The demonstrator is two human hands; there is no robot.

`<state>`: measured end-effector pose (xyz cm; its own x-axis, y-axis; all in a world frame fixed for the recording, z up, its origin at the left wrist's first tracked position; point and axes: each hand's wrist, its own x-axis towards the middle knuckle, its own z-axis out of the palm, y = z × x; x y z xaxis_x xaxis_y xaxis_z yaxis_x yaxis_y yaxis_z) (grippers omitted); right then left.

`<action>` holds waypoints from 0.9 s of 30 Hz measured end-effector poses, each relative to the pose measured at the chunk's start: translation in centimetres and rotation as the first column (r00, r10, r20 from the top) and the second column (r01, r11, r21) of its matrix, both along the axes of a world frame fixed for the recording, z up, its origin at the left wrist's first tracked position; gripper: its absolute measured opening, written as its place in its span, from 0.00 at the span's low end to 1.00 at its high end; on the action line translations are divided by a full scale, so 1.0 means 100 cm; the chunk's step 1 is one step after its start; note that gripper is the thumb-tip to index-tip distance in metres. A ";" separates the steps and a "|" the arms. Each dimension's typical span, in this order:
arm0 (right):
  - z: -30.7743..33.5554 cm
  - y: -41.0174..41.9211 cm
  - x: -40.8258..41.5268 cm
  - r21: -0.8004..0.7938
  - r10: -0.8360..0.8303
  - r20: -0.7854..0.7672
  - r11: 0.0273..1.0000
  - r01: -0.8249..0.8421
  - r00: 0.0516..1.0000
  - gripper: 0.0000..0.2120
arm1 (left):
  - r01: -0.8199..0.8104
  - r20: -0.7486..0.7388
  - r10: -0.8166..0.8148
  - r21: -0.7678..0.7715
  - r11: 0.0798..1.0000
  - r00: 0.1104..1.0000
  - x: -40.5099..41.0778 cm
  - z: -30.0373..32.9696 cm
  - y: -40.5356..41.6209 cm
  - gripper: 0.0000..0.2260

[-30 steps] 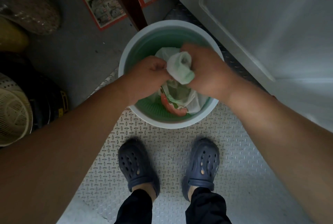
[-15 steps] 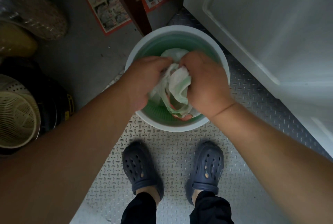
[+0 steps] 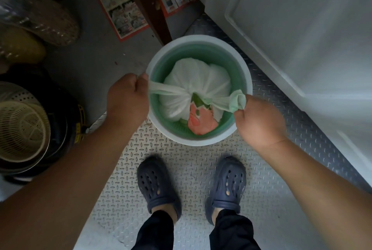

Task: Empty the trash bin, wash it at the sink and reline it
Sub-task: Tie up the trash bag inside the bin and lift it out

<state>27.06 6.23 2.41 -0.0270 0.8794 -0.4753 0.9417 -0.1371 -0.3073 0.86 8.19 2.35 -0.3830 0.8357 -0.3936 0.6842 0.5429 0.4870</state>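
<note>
- Nearest the camera, two dark perforated clogs (image 3: 159,185) stood on embossed metal floor plate (image 3: 120,169), toes pointing at the bin.
- Just beyond them the left hand (image 3: 128,98) was closed in a fist, pinching one twisted tail of the bag at the bin's left rim; the right hand (image 3: 259,117) was likewise clenched on the other tail at the right rim.
- Between the hands the thin, pale-green plastic was drawn taut into a knot (image 3: 196,96), so the long axis of the stretched tails ran left to right across the bin's mouth, both hands about equally near it.
- The bag (image 3: 193,80), white, soft and bulging, sat inside the round bin (image 3: 244,80), whose rim was white and whose inner wall was green; an orange-pink scrap (image 3: 199,123) showed at a gap below the knot.
- Judging from this, the lift would go straight up from the knot.
- Farther off, printed flyers (image 3: 120,12) lay on grey concrete.
</note>
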 end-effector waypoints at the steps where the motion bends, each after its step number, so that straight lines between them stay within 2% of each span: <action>1: 0.000 0.000 0.000 -0.025 -0.012 0.015 1.000 0.013 1.000 0.08 | -0.013 -0.012 0.013 -0.022 1.000 1.000 -0.002 -0.002 -0.003 0.20; 6: 0.003 0.008 -0.003 -0.108 -0.065 0.087 0.991 0.074 0.994 0.09 | -0.102 0.024 0.105 -0.102 0.989 0.994 -0.007 -0.006 -0.009 0.21; 9: 0.008 0.017 -0.007 -0.047 -0.083 0.105 0.995 0.088 0.991 0.10 | -0.099 0.076 0.103 -0.050 0.994 0.992 -0.003 0.002 -0.003 0.20; 11: 0.015 0.025 -0.014 0.068 -0.099 -0.007 0.993 0.099 0.995 0.09 | -0.088 0.163 0.083 0.022 0.996 0.983 0.001 0.012 0.003 0.17; 13: 0.025 0.036 -0.026 0.125 -0.091 -0.174 0.986 0.113 0.980 0.13 | -0.059 0.243 0.035 0.091 0.994 0.969 0.006 0.022 0.008 0.17; 15: 0.032 0.047 -0.044 0.059 -0.084 -0.351 0.992 0.112 0.933 0.14 | -0.011 0.283 -0.024 0.123 0.992 0.959 0.014 0.033 0.012 0.18; 17: 0.033 0.054 -0.066 -0.063 -0.070 -0.436 0.997 0.048 0.897 0.06 | 0.023 0.301 -0.061 0.130 0.991 0.952 0.024 0.041 0.017 0.18; 18: 0.031 0.056 -0.075 -0.097 -0.051 -0.450 0.995 0.008 0.892 0.03 | 0.033 0.319 -0.074 0.134 0.990 0.945 0.030 0.044 0.019 0.18; 21: 0.027 0.058 -0.095 -0.114 0.024 -0.456 0.990 -0.085 0.890 0.07 | 0.069 0.332 -0.117 0.151 0.986 0.936 0.043 0.051 0.024 0.18; 24: 0.022 0.059 -0.099 -0.123 0.008 -0.422 0.990 -0.066 0.907 0.05 | 0.085 0.316 -0.122 0.129 0.988 0.941 0.046 0.055 0.025 0.18; 27: 0.023 0.061 -0.095 -0.142 -0.045 -0.379 0.990 -0.011 0.924 0.07 | -0.083 0.421 0.066 0.022 0.996 0.905 0.037 0.060 0.025 0.18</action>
